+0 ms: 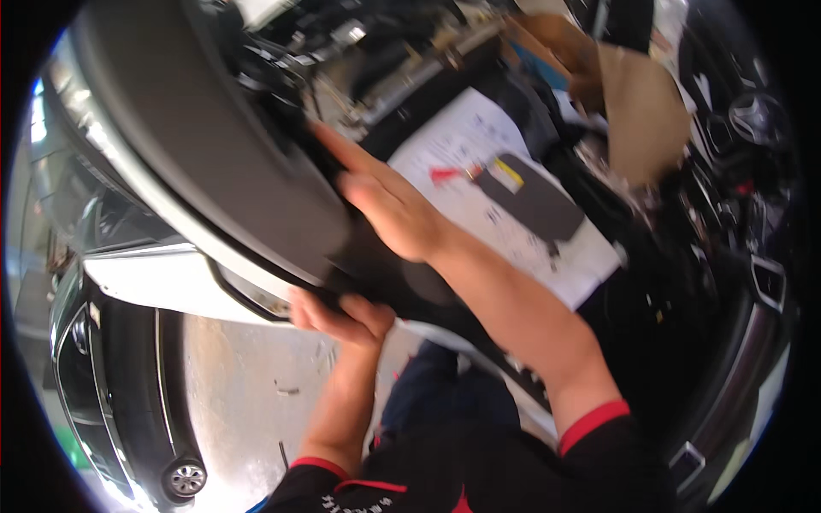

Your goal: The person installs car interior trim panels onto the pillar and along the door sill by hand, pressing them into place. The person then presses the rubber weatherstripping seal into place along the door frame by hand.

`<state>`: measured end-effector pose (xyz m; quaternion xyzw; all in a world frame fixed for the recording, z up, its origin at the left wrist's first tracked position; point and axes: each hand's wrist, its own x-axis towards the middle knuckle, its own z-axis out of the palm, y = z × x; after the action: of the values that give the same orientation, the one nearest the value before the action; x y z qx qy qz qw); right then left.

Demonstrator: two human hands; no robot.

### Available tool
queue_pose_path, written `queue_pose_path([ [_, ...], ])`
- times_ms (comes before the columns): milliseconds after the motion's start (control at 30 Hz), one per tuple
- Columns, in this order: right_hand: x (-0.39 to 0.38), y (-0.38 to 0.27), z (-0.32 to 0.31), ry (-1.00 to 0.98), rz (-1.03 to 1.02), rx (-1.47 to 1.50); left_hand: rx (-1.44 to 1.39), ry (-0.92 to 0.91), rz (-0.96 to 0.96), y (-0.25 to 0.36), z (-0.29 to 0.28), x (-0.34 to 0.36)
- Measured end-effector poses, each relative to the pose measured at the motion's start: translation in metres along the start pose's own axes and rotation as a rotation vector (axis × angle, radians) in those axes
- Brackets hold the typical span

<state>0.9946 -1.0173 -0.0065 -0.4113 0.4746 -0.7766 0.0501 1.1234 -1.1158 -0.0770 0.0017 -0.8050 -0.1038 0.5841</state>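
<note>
Both hands are on a long dark grey panel (214, 145) along the white-edged body of a vehicle. My right hand (385, 197) lies against the panel's inner side, fingers extended toward the black edge, slightly blurred. Lower down, my left hand (346, 321) has its fingers curled on the panel's lower edge. To the right of my right hand are white printed sheets (436, 137) with a dark grey flat object (534, 205) on them, a small red item (445, 173) beside it.
A stripped car interior surrounds the sheets, with brown cardboard (641, 111) at upper right and a steering wheel (753, 120) at far right. A dark car (128, 385) stands at lower left on the pale floor (239, 385). A white body panel (154, 282) crosses the left.
</note>
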Motion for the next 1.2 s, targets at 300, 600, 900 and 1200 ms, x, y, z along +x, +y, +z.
queue_pose_path([
  [300, 0.053, 0.001, -0.069, 0.128, 0.145, 0.041, -0.081, 0.099, -0.028, 0.0, 0.018, 0.008],
  [600, 0.011, 0.02, -0.002, -0.01, 0.249, 0.209, -0.266, 0.128, -0.004, -0.008, 0.012, -0.009],
  [900, 0.072, 0.007, -0.074, 0.168, 0.182, -0.022, -0.327, 0.099, 0.039, -0.009, 0.017, -0.001],
  [1200, 0.033, 0.019, 0.006, 0.046, 0.276, 0.214, -0.266, 0.13, 0.014, -0.012, 0.019, -0.005],
])
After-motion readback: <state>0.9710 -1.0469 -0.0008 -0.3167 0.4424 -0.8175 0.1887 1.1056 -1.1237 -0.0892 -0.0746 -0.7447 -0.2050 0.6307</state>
